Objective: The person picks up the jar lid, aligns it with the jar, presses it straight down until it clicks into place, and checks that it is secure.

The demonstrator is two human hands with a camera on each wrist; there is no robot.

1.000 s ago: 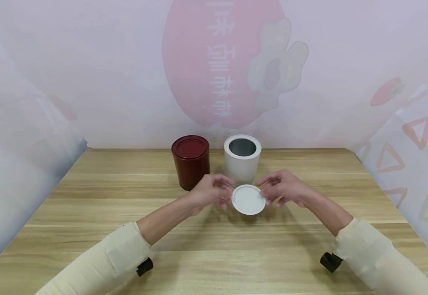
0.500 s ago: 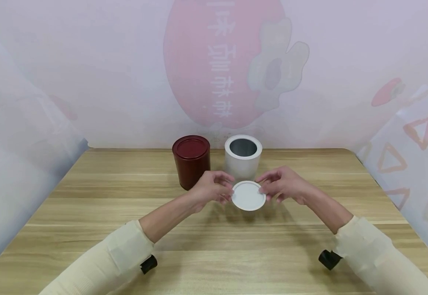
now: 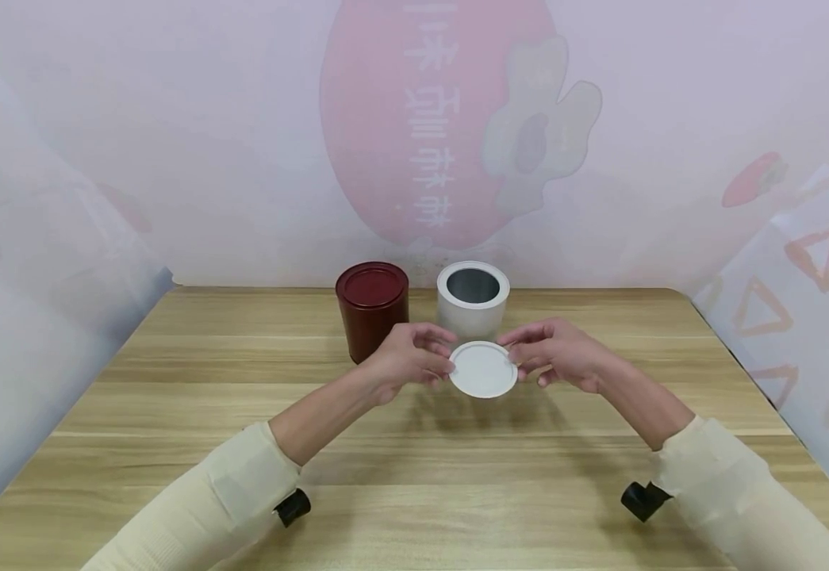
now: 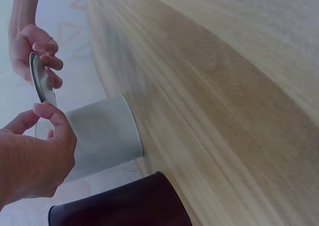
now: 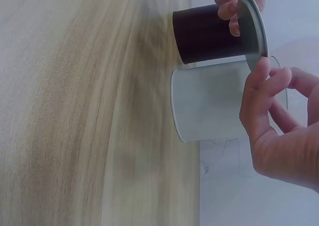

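Both hands hold a round white lid (image 3: 483, 369) by its rim, above the table and just in front of an open white tin (image 3: 473, 306). My left hand (image 3: 414, 361) pinches the lid's left edge; my right hand (image 3: 550, 354) pinches its right edge. In the left wrist view the lid (image 4: 41, 80) shows edge-on between my left hand (image 4: 35, 156) and my right hand (image 4: 36, 52), with the white tin (image 4: 102, 144) behind. The right wrist view shows the lid (image 5: 253, 29) above the white tin (image 5: 212, 104), held by my right hand (image 5: 279, 131).
A dark red tin (image 3: 372, 309) with its lid on stands left of the white tin, also in the wrist views as the red tin (image 4: 124, 206) and red tin (image 5: 204, 34). The wooden table (image 3: 414, 476) is walled by pale printed sheets at the back and sides.
Both hands have lifted the white lid off the table and moved it up and back toward the open white tin.
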